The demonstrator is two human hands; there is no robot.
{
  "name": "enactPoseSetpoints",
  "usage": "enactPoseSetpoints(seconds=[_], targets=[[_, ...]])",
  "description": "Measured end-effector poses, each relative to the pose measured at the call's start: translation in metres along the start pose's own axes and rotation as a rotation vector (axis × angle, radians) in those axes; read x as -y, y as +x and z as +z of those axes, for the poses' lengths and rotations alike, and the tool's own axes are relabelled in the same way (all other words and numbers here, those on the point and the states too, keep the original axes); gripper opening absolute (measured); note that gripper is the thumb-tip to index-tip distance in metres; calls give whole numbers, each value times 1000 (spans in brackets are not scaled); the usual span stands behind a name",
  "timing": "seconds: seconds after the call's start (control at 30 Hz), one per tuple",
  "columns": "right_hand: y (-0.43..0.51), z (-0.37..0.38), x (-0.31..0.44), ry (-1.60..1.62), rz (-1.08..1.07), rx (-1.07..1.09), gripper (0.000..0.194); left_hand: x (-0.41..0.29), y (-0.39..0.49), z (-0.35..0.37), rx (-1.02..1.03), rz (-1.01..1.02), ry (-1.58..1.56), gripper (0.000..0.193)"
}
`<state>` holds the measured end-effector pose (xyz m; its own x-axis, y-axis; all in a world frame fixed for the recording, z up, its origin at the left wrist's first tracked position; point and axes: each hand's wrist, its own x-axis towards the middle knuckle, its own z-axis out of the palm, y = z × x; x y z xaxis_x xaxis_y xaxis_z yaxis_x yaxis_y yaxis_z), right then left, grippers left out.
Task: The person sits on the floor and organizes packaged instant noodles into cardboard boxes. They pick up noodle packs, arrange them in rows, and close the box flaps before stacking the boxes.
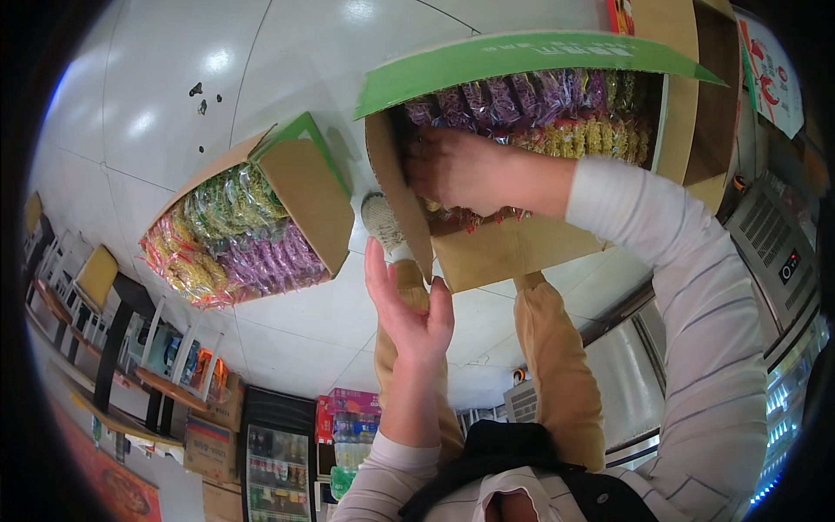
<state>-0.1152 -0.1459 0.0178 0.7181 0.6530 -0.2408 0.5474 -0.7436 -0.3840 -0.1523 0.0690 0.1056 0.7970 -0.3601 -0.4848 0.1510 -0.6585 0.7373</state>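
A large cardboard box (476, 254) with a raised green flap (443, 78) stands before me, packed with rows of clear plastic packets. Purple packets (502, 101) line its far side, and yellow packets (587, 138) with red edges lie nearer. My right hand (456, 169) reaches into its left end, fingers curled downward; their tips are hidden, so I cannot tell whether they grip a packet. Just outside the box's left flap (404, 196), my left hand (411, 313) is raised with thumb and fingers apart, holding nothing. Whether its thumb touches that flap is unclear.
Left of it, a smaller cardboard box (306, 202) holds green, purple and yellow packets. Dark scraps (199, 98) lie on the tiled floor. An open carton (717, 111) adjoins the large box at right. Stools (169, 385) and a drinks fridge (277, 463) appear lower left.
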Motion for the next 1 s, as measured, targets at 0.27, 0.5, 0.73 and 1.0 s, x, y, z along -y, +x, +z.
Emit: enactPoseSetpoints(seconds=[0.27, 0.5, 0.73, 1.0], targets=[[56, 43, 26, -117, 138, 512, 34, -1, 0, 7, -3, 35, 10, 83], [66, 38, 16, -77, 18, 632, 36, 1, 2, 6, 18, 91, -47, 83], [79, 41, 7, 80, -23, 774, 38, 0, 1, 4, 20, 57, -64, 81], [-4, 26, 38, -87, 398, -114, 42, -4, -1, 1, 23, 33, 7, 79]])
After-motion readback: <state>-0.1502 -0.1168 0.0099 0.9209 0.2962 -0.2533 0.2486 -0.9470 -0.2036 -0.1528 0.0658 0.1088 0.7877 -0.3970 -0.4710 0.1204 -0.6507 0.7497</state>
